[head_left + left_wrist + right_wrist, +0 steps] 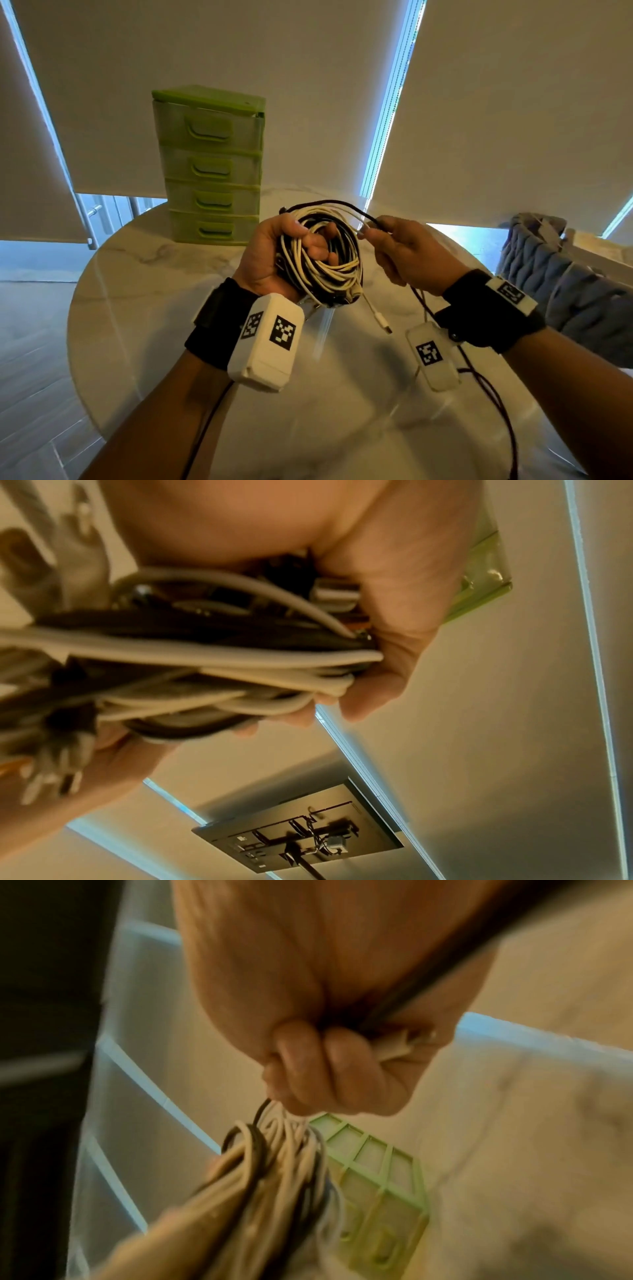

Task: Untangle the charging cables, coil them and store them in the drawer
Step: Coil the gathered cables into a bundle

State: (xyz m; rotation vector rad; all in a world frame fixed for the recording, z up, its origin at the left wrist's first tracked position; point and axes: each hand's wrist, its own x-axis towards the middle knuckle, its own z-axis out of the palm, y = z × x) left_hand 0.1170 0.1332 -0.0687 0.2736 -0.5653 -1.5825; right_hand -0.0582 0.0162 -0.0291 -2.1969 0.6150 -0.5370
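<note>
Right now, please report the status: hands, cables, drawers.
Left hand grips cable bundle, mixed white and black. Right hand pinches cable ends. Green drawers all closed.

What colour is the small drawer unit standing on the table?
The drawer unit is light green with translucent drawer fronts, shown best in the head view.

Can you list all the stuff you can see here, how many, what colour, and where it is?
cable bundle: one coil of white and black cables, held above the table
loose cable ends: one white and one black, pulled from the coil toward the right
drawer unit: one, green, four shut drawers, at the table's far side
table: one, round, white marble
chair: one, grey, right of the table
blinds: beige, behind
left hand: grips the coil
right hand: pinches the loose ends
</note>
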